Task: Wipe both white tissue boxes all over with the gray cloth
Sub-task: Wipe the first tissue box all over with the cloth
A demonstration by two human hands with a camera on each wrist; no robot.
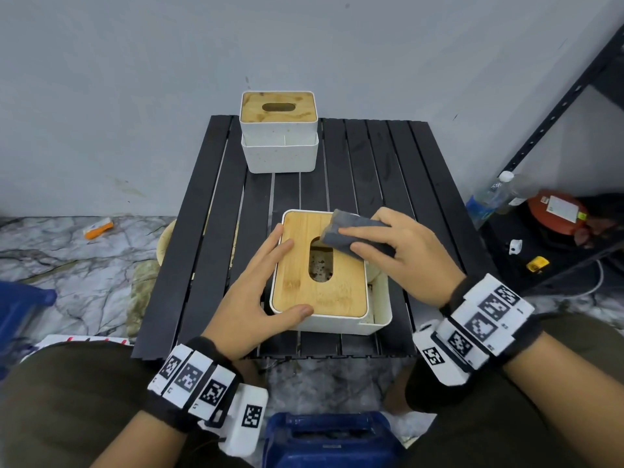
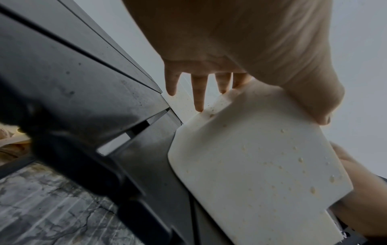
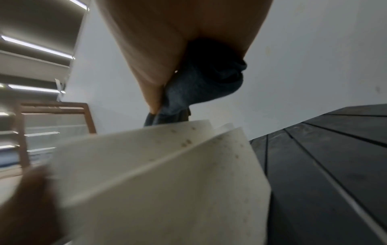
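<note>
The near white tissue box (image 1: 337,324) with a wooden slotted lid (image 1: 320,288) sits at the front of the black slatted table (image 1: 405,157). My left hand (image 1: 256,288) lies flat with straight fingers along its left side, thumb on the front corner; the left wrist view shows the fingers (image 2: 199,92) against the speckled box wall (image 2: 261,165). My right hand (image 1: 401,255) grips the folded gray cloth (image 1: 354,234) and presses it on the lid's far right part. The right wrist view shows the cloth (image 3: 201,86) above the box (image 3: 167,182). A second white tissue box (image 1: 279,130) stands at the table's far edge.
A black metal shelf (image 1: 557,106) stands to the right, with a water bottle (image 1: 486,201) and a red object (image 1: 553,211) on the floor by it. An orange item (image 1: 98,228) lies on the marble floor at left. A blue object (image 1: 331,440) sits between my knees.
</note>
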